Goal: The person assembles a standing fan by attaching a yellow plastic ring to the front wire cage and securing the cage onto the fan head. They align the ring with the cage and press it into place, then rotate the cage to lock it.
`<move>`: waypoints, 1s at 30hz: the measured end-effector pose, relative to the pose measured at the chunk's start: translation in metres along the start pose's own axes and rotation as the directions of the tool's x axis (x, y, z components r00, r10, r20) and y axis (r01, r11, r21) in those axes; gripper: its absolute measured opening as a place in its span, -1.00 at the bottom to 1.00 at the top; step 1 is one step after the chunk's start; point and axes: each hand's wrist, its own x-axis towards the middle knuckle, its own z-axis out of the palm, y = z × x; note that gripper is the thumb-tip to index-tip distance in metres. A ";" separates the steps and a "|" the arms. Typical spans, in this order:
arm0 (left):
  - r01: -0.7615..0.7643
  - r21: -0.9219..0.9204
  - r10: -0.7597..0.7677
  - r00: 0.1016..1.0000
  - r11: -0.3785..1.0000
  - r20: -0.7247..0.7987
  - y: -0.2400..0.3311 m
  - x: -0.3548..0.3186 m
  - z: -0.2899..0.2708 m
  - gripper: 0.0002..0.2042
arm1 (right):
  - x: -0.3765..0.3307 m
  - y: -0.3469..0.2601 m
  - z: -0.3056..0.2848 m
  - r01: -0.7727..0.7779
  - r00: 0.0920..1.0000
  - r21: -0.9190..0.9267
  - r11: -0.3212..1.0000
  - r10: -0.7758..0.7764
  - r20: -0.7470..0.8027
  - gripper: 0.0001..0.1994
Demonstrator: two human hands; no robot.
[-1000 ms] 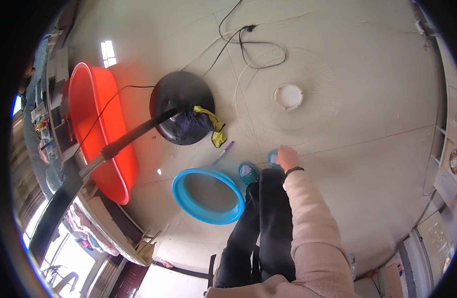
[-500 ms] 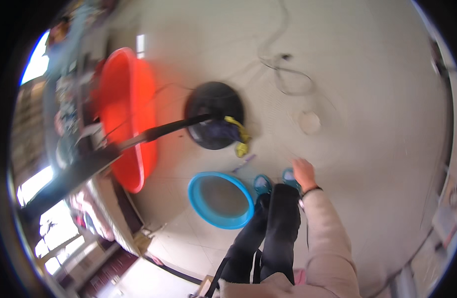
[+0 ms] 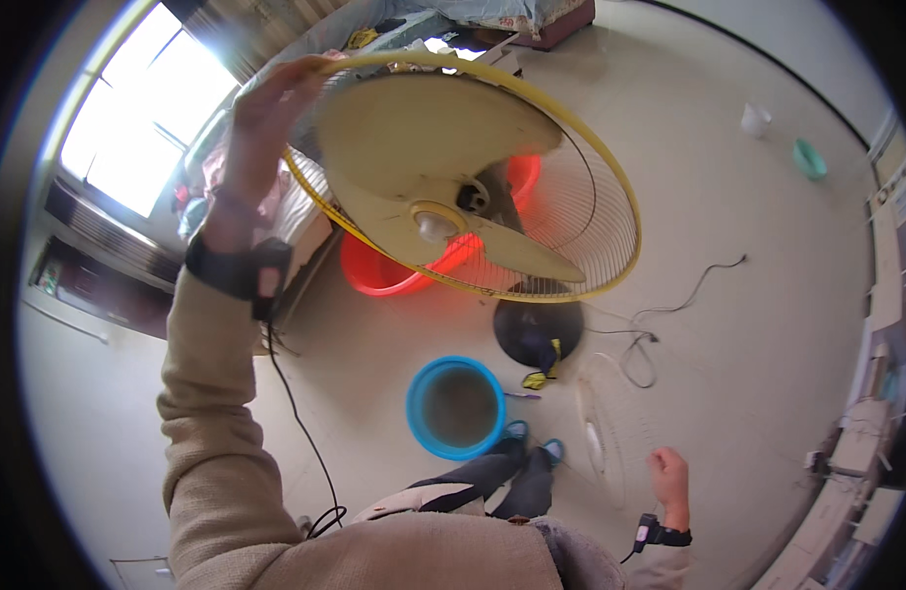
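My left hand (image 3: pixel 266 123) is raised at the upper left, its fingers closed round the yellow rim of a standing fan's rear guard (image 3: pixel 625 197). Cream fan blades (image 3: pixel 433 133) sit uncovered inside this guard, with a pale hub in the middle. Below it the black round fan base (image 3: pixel 517 329) rests on the floor; the pole is mostly hidden behind the blades. Low on the right, my right hand (image 3: pixel 671 482) is a fist at the edge of a faint wire fan guard (image 3: pixel 596 442), which looks tilted and detached from the fan.
A blue basin (image 3: pixel 414 418) of murky water stands by my feet. Behind the fan is a red tub (image 3: pixel 369 280). A dark and yellow cloth (image 3: pixel 543 376) lies at the base, near a purple stick (image 3: pixel 524 396). A loose cable (image 3: pixel 684 307) crosses the floor at right.
The view has turned, bringing the fan head and my left hand into sight. My left hand holds the yellow rim. My right hand and the loose guard have moved lower right, the guard now more tilted.
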 end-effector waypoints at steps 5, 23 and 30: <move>0.009 -0.054 -0.005 0.997 0.999 0.072 0.007 0.035 0.004 -0.75 | -0.005 -0.137 -0.068 0.162 0.986 -0.087 0.983 -0.160 0.036 -0.92; -0.035 -0.223 0.052 0.996 0.974 0.074 -0.010 0.010 -0.048 -0.71 | -0.012 -0.403 -0.111 0.587 0.809 -0.200 0.784 -0.577 0.112 -0.86; -0.024 -0.169 0.038 0.996 0.985 0.080 -0.009 0.002 -0.053 -0.66 | -0.006 -0.457 -0.084 0.637 0.767 -0.200 0.745 -0.638 0.065 -0.84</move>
